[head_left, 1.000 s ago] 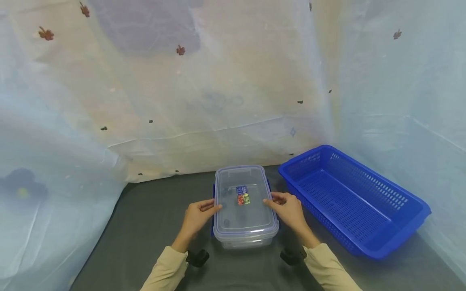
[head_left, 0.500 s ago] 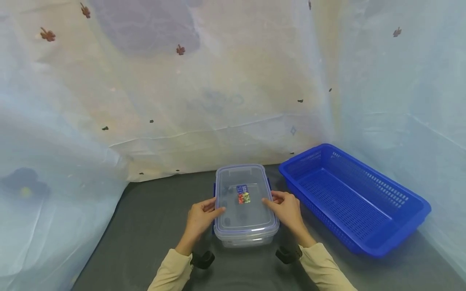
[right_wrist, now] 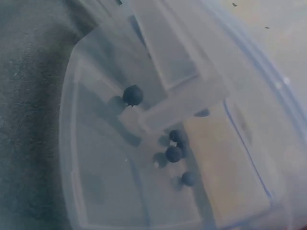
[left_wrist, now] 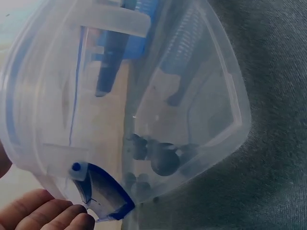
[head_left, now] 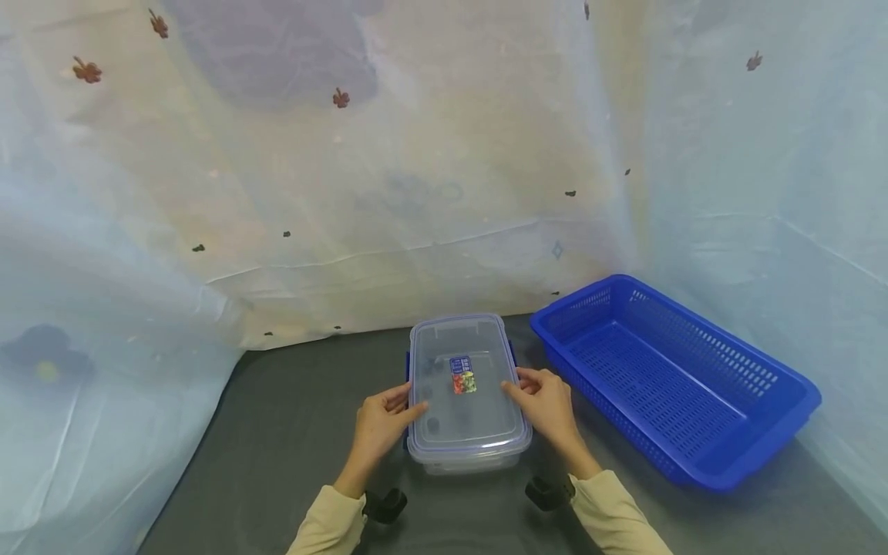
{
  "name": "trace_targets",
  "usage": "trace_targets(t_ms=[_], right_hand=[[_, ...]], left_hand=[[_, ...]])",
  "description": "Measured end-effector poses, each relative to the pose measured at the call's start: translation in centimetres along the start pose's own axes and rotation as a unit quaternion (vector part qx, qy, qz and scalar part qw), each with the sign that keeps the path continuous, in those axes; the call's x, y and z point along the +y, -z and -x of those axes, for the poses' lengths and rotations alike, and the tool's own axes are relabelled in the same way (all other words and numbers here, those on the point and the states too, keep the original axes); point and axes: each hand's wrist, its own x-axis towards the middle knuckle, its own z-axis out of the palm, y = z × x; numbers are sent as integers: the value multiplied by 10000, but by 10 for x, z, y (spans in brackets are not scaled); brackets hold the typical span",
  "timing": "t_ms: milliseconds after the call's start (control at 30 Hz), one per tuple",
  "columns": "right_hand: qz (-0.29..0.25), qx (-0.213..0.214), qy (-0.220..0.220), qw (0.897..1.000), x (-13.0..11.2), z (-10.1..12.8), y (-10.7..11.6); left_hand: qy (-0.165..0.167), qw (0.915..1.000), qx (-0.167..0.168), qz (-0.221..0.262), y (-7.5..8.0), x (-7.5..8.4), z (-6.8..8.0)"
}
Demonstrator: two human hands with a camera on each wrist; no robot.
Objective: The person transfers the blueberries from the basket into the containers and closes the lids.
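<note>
A clear plastic food container [head_left: 479, 420] with a blue-edged lid and a fruit label stands on the dark cloth, lid on. My left hand [head_left: 378, 424] grips its left side, thumb on the lid, fingers at the edge. In the left wrist view, the fingers [left_wrist: 53, 213] lie beside a blue side latch [left_wrist: 108, 194] that sticks out from the wall. On the right side, my right hand [head_left: 551, 405] holds the edge with its thumb on the lid; its other fingers are partly hidden. Several small dark balls [right_wrist: 173, 154] lie inside the container.
A blue perforated plastic basket [head_left: 666, 385] stands at the right, close to the container. Patterned sheeting [head_left: 416, 193] rises at the back and both sides. Dark cloth [head_left: 291, 416] covers the surface to the left.
My left hand has shifted slightly toward me along the container's side, with its thumb a little lower on the lid. The right hand stays almost in place, and the container does not visibly move.
</note>
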Motion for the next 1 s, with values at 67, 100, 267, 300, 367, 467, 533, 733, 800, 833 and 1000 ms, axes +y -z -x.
trace_targets(t_ms=[67, 100, 267, 300, 367, 467, 533, 733, 800, 833, 1000], right_hand=[[-24, 17, -8, 10000, 3, 1, -1], [-56, 28, -23, 10000, 5, 2, -1], [-403, -86, -457, 9981, 15, 1, -3], [-580, -190, -626, 9962, 16, 0, -3], [-930, -453, -984, 9898, 18, -3, -4], [-1614, -883, -1414, 9727, 20, -8, -5], [-2085, -1157, -1610, 9577, 22, -11, -7], [-3376, -1649, -2049, 9038, 29, -15, -10], [-3370, -1513, -1991, 9077, 27, -14, -10], [-3291, -1420, -1923, 9135, 25, -14, -9], [-2572, -1036, -1407, 9504, 14, -10, -4]], left_hand=[[-26, 10000, 8, -14, -1, -2, 1], [-43, 10000, 10, 27, -1, -3, 1], [-91, 9997, 13, 237, -4, -8, 1], [-87, 9997, 12, 235, -4, -9, 0], [-68, 9998, 20, 191, -4, -13, -4], [119, 9999, -46, 73, -2, -20, -11], [325, 9993, -166, 68, -2, -25, -14], [695, 9892, -841, 984, -7, -37, -18], [749, 9843, -851, 1350, -9, -39, -17], [758, 9830, -784, 1476, -10, -39, -17], [539, 9872, -74, 1499, -10, -31, -13]])
